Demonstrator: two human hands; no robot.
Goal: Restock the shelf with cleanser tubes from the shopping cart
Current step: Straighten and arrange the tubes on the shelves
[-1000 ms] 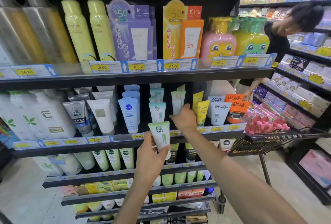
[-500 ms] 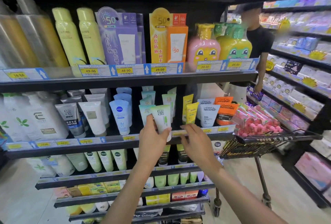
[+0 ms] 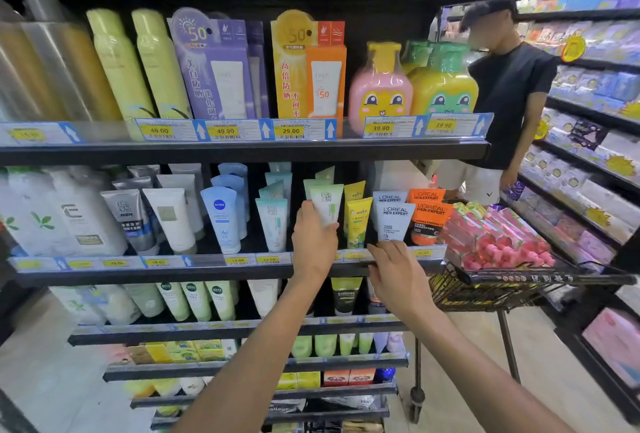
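Two hands were up at the middle shelf (image 3: 207, 271). Left hand (image 3: 313, 240) held a pale green cleanser tube (image 3: 327, 204) in its grip, thumb and fingers wrapped round the lower end, tube upright with the flat crimped end on top. Tube sat in the gap between the teal tube (image 3: 273, 223) at its 9 o'clock and the yellow tube (image 3: 357, 221) at its 3 o'clock, directly in front of another pale green tube of the same kind behind it. Whether its base touched the shelf could not be told, hand covered it. Right hand (image 3: 394, 271) was at 4 o'clock of the left hand, fingers loosely spread and holding nothing, fingertips at the price-tag rail just below the grey L'Oreal Men Expert tube (image 3: 393, 219). Orange L'Oreal tube (image 3: 429, 219) stood at 3 o'clock of the grey one. Shopping cart (image 3: 502, 282) stood at 3 o'clock of the right hand, loaded with pink packs (image 3: 495, 235). Another person in a black t-shirt (image 3: 509, 100) stood at 1 o'clock, beyond the cart.
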